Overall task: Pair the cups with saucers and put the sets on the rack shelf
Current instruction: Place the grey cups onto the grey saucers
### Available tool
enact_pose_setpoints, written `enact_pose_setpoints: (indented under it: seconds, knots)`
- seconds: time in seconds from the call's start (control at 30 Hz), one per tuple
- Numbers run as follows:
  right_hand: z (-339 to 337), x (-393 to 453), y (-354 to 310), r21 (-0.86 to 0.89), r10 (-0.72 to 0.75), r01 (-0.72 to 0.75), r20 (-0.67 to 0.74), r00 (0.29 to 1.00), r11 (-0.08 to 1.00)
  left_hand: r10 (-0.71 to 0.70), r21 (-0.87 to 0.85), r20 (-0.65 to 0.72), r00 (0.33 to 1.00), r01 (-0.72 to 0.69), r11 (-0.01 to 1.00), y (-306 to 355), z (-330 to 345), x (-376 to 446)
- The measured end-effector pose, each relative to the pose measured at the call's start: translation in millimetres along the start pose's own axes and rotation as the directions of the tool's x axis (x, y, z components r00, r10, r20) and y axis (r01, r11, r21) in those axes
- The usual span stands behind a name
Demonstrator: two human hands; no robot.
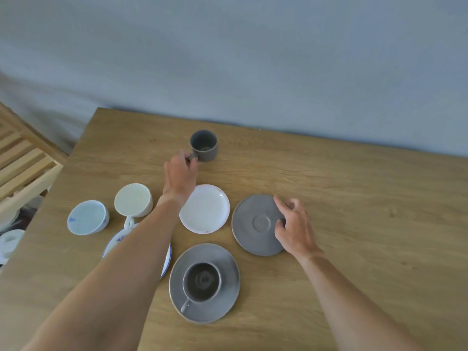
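My left hand pinches the handle of the grey cup at the desk's far side; my right hand rests open-fingered on the empty grey saucer. Next, I'd lift the cup onto it, centred.

A light brown wooden table with visible grain filled most of the view, its far edge running close along a plain pale blue-grey wall. Below the table's left edge, in the gap beside it, lay some white crockery, only partly visible and too blurred to identify piece by piece. A dark shadowed patch sat just above that crockery.
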State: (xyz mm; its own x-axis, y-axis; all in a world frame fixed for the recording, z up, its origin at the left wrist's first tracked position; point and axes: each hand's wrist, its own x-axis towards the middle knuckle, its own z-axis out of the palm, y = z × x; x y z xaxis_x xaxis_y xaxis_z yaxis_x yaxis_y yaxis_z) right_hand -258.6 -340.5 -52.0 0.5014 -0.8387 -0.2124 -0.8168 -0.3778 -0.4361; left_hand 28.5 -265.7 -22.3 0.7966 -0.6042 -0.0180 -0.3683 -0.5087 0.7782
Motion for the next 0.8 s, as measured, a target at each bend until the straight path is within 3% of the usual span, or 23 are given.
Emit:
enact_pose_setpoints:
  seconds: [0.2,0.33,0.47,0.8]
  knots:
    - [-2,-16,0,0.245,0.178,-0.171,-0.004,0.984,0.954,0.219,-0.046,0.124,0.968,-0.215,0.976,14,0,-41]
    - [0,-27,1,0.355,0.26,-0.238,-0.014,0.966,0.904,0.263,-0.039,0.273,0.925,-0.263,0.964,15,10,-70]
    - [7,-39,1,0.466,0.323,-0.292,0.013,0.946,0.835,0.269,-0.053,0.326,0.906,-0.267,0.962,16,21,-105]
    - [12,-60,6,0.437,0.295,-0.259,-0.016,0.955,0.861,0.254,-0.014,0.467,0.847,-0.28,0.96,13,32,-144]
